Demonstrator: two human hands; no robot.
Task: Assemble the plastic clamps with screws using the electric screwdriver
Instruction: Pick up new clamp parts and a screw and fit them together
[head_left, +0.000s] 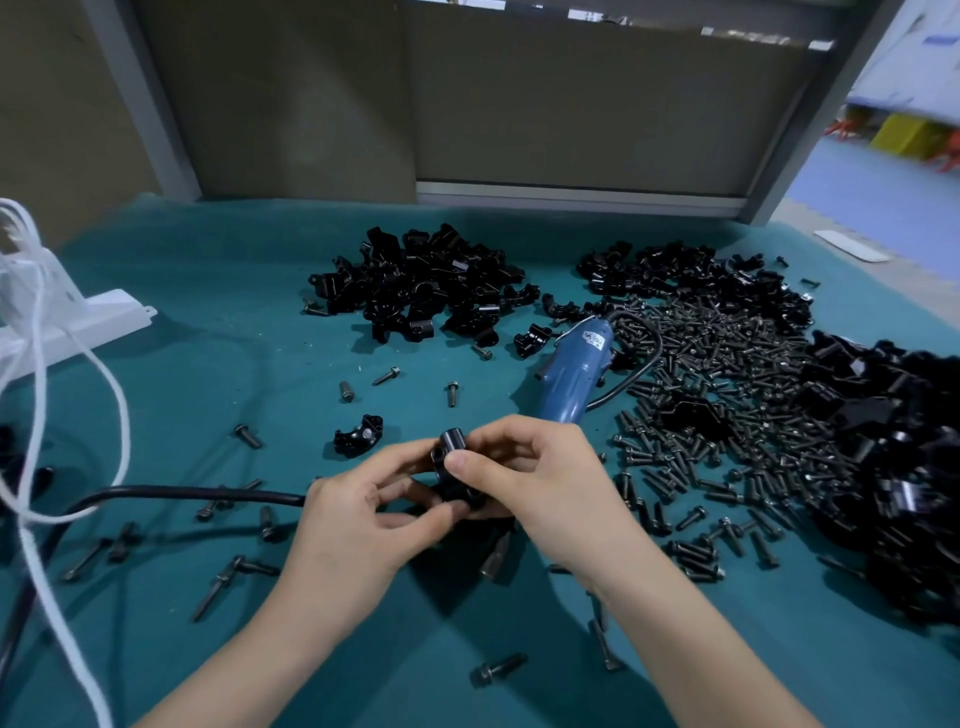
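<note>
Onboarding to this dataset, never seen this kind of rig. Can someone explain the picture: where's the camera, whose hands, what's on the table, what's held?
There is no robot here: the grips are a person's two bare hands. The single picture comes from a camera worn on the head, looking forward and down. The left hand and right hand together pinch one black clamp piece above a green mat. Behind them the blue electric screwdriver lies unheld. Farther back is a pile of black clamp parts; to the right, a heap of dark screws, with loose ones scattered about. A white cord hangs at the left.
</note>
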